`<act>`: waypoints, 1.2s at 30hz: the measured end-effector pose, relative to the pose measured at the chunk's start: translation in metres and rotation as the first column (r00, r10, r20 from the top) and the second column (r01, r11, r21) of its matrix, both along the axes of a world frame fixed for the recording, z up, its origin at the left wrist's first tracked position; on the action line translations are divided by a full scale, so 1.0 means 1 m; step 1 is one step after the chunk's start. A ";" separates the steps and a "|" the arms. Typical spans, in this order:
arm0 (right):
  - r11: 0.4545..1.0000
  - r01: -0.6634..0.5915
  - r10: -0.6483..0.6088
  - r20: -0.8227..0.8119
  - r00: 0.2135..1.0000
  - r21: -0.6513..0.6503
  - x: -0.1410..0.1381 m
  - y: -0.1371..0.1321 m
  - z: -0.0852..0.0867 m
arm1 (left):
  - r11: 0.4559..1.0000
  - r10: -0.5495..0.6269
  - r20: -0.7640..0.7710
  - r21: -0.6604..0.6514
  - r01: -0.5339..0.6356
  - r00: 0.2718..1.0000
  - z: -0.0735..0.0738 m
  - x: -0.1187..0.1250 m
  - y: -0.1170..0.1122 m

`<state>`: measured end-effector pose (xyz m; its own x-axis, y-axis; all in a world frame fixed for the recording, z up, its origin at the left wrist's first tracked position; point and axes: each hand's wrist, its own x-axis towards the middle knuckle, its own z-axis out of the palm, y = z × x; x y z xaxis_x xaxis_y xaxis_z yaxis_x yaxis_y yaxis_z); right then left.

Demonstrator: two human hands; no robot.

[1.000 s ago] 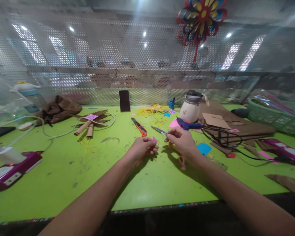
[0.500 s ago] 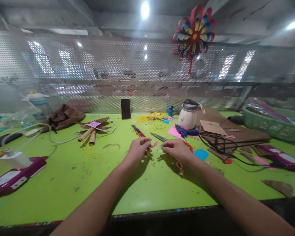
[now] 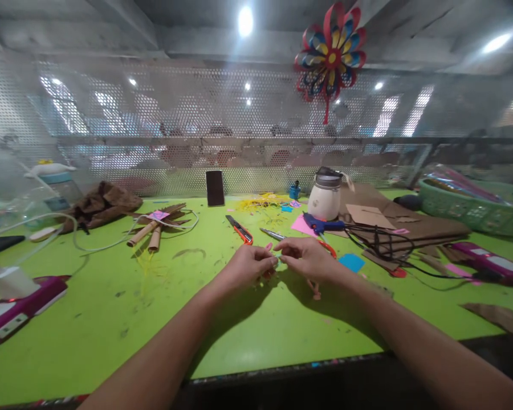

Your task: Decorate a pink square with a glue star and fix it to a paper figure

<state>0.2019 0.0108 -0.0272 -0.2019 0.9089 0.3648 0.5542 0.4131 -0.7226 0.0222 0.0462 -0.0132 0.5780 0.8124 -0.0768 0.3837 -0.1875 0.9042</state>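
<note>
My left hand (image 3: 255, 263) pinches a small pink paper loop (image 3: 269, 246) between thumb and fingertips, over the middle of the green table (image 3: 256, 336). My right hand (image 3: 305, 257) is beside it, thumb and forefinger brought together almost touching the left fingertips. Whatever it pinches is too small to make out. Scissors (image 3: 272, 233) lie partly beneath the right hand, their orange handle showing beyond it. A box cutter (image 3: 241, 230) with an orange body rests just past my left hand. Under my right wrist is a small pinkish twisted piece (image 3: 315, 291).
Behind the right hand are a blue glue gun (image 3: 318, 224), a white jar (image 3: 324, 200) and brown paper (image 3: 410, 225). A phone (image 3: 215, 188) stands at the back. Rolled-paper sticks (image 3: 144, 232) and a power strip (image 3: 34, 302) lie left; a green basket (image 3: 474, 208) sits right.
My hands have come together, the left moving right with the pink loop until the fingertips nearly meet. The whole view has shifted slightly.
</note>
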 end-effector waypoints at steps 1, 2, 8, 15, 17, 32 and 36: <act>1.000 0.002 -0.002 0.013 1.000 0.010 -0.001 -0.001 0.001 | 1.000 0.002 0.027 -0.031 -0.001 1.000 0.001 0.000 -0.001; 1.000 0.009 -0.009 0.010 1.000 0.010 -0.001 -0.001 0.001 | 0.998 0.008 0.060 -0.060 -0.004 0.998 0.001 0.000 -0.002; 0.966 -0.011 -0.052 -0.237 0.970 -0.260 -0.006 -0.002 0.002 | 0.968 0.100 0.280 -0.249 -0.029 0.955 -0.003 0.002 -0.004; 0.958 -0.014 -0.097 -0.371 0.923 -0.286 -0.008 -0.002 0.002 | 0.958 0.102 0.411 -0.287 0.022 0.906 -0.007 0.003 -0.005; 0.959 -0.006 -0.111 -0.399 0.910 -0.282 -0.009 -0.002 0.002 | 0.945 0.089 0.444 -0.320 0.065 0.892 -0.005 0.004 -0.007; 0.974 0.152 -0.188 -0.222 0.957 -0.168 -0.011 -0.006 0.009 | 0.942 0.167 0.467 -0.336 -0.001 0.868 -0.008 0.009 -0.009; 0.968 0.141 -0.187 -0.223 0.957 -0.207 -0.009 -0.005 0.007 | 0.935 0.160 0.459 -0.354 0.015 0.874 -0.011 0.009 -0.010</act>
<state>0.1925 0.0054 -0.0199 0.0276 0.9786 0.2040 0.4040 0.1757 -0.8977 0.0310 0.0364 -0.0243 0.5546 0.8277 -0.0851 -0.1064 0.1720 0.9793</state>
